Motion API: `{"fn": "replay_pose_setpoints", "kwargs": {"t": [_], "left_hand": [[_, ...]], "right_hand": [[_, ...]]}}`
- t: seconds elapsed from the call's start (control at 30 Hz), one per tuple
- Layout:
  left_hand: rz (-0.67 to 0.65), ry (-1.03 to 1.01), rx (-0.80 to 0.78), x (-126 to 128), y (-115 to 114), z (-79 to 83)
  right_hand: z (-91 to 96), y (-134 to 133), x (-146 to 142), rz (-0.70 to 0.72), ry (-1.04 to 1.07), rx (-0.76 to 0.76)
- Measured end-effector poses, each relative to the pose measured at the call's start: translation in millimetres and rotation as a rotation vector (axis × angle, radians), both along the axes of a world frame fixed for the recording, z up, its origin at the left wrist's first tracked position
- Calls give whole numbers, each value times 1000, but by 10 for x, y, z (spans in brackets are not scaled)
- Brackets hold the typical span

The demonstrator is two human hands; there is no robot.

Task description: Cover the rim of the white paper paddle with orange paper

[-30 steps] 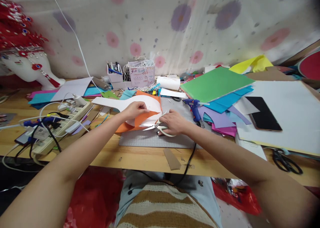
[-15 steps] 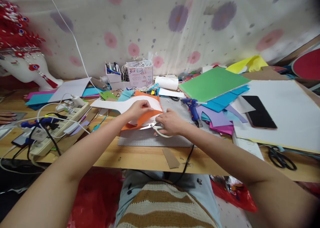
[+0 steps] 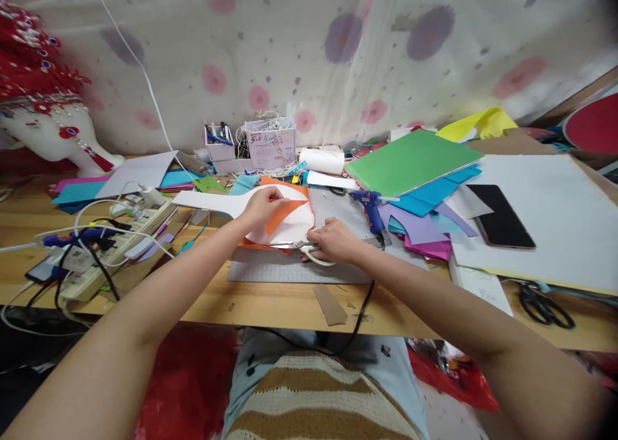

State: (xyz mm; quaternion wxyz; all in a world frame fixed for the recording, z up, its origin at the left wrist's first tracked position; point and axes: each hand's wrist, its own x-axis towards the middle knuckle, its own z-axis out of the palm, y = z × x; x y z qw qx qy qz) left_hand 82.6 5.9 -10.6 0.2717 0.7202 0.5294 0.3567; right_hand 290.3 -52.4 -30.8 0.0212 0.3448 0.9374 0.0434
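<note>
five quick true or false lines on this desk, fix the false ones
1. The phone lies on a large white sheet. True.
2. The left hand holds the phone. False: it pinches the orange sheet.
3. The right hand holds white-handled scissors. True.
4. The black scissors lie left of both hands. False: they lie to the right of both.
5. The green board lies under the blue sheets. False: it lies on top of them.

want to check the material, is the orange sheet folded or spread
Partly folded: an orange flap turns up at the left hand, while more orange shows beyond the white piece.
</note>
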Motion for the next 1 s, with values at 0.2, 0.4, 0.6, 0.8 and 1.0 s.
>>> {"fn": "replay_pose_setpoints", "kwargs": {"t": [0.2, 0.4, 0.6, 0.8, 1.0], "left_hand": [[14, -70, -14, 23, 6, 3], [-54, -61, -17, 113, -24, 18], [-35, -95, -13, 113, -70, 97], [-61, -128, -25, 212, -55, 80], [-107, -53, -44, 324, -52, 41]], "right_hand": [[68, -32, -32, -10, 50, -65], [84, -44, -136, -59, 35, -96], [204, -82, -43, -92, 3, -132], [173, -80, -30, -113, 26, -127], [109, -62, -101, -115, 30, -100]]}}
